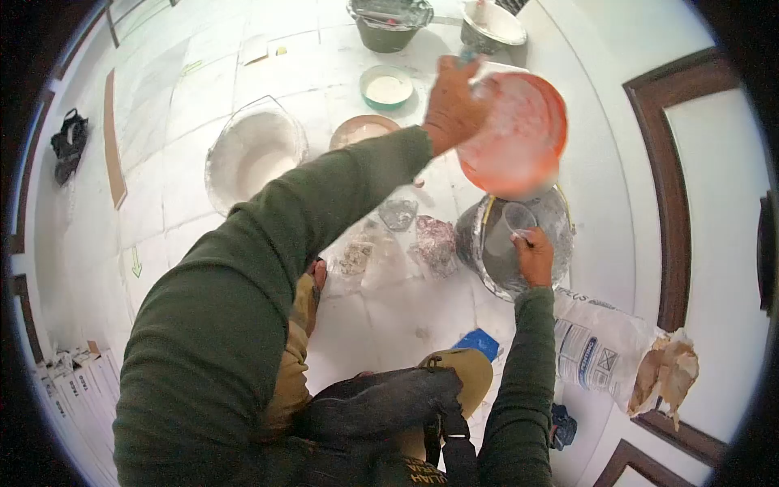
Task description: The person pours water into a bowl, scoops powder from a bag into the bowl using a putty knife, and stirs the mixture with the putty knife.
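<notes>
My left hand [458, 101] is closed at the upper left rim of an orange basin [519, 134], whose inside is coated with pale residue. The basin is tilted, and its blurred lower edge hangs over a dark bucket [475, 235] with a yellow-edged rim. A small teal bit shows at the fingertips, too blurred to name. Over the bucket's mouth, my right hand [533, 256] grips a clear plastic cup [518, 217]. Grey material lines the bucket's inside.
A whitish pail [256, 154], a tan bowl [363, 128] and a green bowl [387, 87] stand on the dusty tiles. Two more buckets are at the back. Clear bags [436, 243] lie near the dark bucket. A torn paper sack [604, 349] rests by the right wall.
</notes>
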